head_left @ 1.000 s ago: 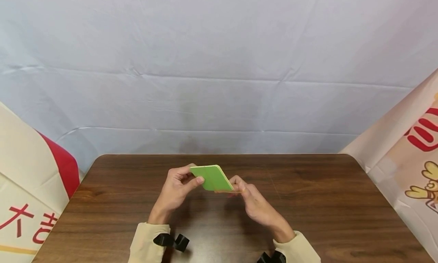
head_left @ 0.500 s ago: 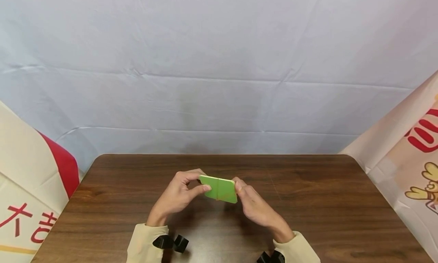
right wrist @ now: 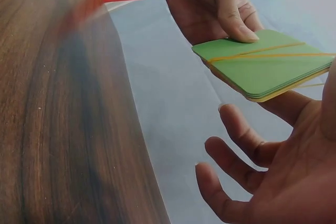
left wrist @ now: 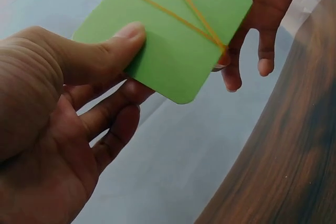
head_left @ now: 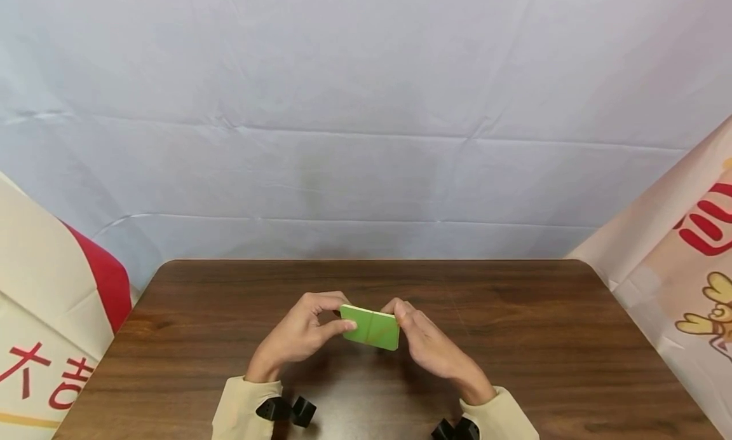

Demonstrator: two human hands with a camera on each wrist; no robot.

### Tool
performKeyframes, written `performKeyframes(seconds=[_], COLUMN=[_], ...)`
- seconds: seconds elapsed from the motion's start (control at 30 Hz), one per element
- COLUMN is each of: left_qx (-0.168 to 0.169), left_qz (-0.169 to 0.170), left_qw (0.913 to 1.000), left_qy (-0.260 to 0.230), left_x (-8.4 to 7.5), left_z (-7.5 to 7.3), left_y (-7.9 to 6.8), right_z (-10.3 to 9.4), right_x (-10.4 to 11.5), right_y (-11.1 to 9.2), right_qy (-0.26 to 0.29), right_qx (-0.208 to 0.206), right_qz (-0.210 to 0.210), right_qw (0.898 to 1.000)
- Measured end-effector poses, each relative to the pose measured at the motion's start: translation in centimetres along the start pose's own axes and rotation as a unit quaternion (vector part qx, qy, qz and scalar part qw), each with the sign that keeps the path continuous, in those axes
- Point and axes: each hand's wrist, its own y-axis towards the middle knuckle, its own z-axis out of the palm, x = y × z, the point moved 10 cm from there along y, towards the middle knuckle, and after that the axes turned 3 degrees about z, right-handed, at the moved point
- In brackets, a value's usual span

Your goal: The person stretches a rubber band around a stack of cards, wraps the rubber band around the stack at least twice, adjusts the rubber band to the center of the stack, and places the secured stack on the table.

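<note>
A thin stack of green rounded-corner cards (head_left: 384, 334) is held tilted above the table between both hands. In the right wrist view its lower layers look yellowish. My left hand (head_left: 303, 332) pinches the left end, thumb on the green face and fingers behind. An orange rubber band (right wrist: 278, 54) crosses the face in two strands that meet at one long edge. At the stack's right end, my right hand (head_left: 429, 344) appears to hold a stretched part of the band between thumb and index finger; its other fingers are spread and bent. The exact pinch is partly hidden.
The brown wood-grain table (head_left: 543, 338) lies beneath the hands. Behind it hangs a pale creased cloth (head_left: 366, 173). Printed cloths flank it, one with red characters (head_left: 25, 370) at left and one with red and yellow drawings (head_left: 711, 224) at right. Black wrist cameras (head_left: 303, 411) sit on both cuffs.
The stack has turned and come lower, nearer the person. A band strand that reached out past the right end now lies across the face. The right hand has closed up to the stack.
</note>
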Motion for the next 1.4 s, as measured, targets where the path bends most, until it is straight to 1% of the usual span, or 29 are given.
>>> performKeyframes(seconds=[0.23, 0.37, 0.43, 0.5, 0.6, 0.7, 0.83, 0.93, 1.17, 1.27, 1.4], left_qx=[0.015, 0.02, 0.022, 0.026, 0.032, 0.039, 0.045, 0.049, 0.054, 0.047, 0.035], left_qz=[0.008, 0.014, 0.02, 0.031, 0.045, 0.062, 0.091, 0.102, 0.108, 0.111, 0.116], left_qw=[0.9998, 0.9997, 0.9995, 0.999, 0.9966, 0.9912, 0.9811, 0.9734, 0.9621, 0.9563, 0.9507], left_qy=[-0.005, 0.0, 0.008, 0.02, 0.061, 0.11, 0.165, 0.199, 0.245, 0.266, 0.286], left_x=[-0.3, -0.7, -1.0, -1.5, -2.2, -2.9, -3.7, -4.2, -4.9, -5.1, -5.3], left_z=[0.2, 0.2, 0.2, 0.2, 0.3, 0.5, 0.8, 1.0, 1.2, 1.2, 1.1], left_y=[-0.1, -0.2, -0.2, -0.1, 0.0, 0.1, 0.2, 0.3, 0.4, 0.4, 0.4], right_z=[0.2, 0.2, 0.3, 0.4, 0.5, 0.5, 0.5, 0.6, 0.5, 0.6, 0.9], right_x=[-0.1, 0.0, 0.0, 0.1, 0.4, 0.6, 0.4, 0.3, 0.0, -0.1, -0.3], right_y=[0.1, 0.1, 0.0, -0.1, -0.3, -0.4, -0.4, -0.4, -0.4, -0.4, -0.4], right_qy=[0.01, 0.019, 0.025, 0.027, 0.021, 0.02, 0.02, 0.025, 0.036, 0.045, 0.073], right_qx=[0.019, 0.031, 0.04, 0.05, 0.06, 0.068, 0.077, 0.085, 0.091, 0.095, 0.101], right_qz=[-0.01, -0.01, -0.006, -0.01, -0.024, -0.034, -0.027, -0.021, -0.011, -0.007, 0.005], right_qw=[1.0, 0.999, 0.999, 0.998, 0.998, 0.997, 0.996, 0.996, 0.995, 0.994, 0.992])
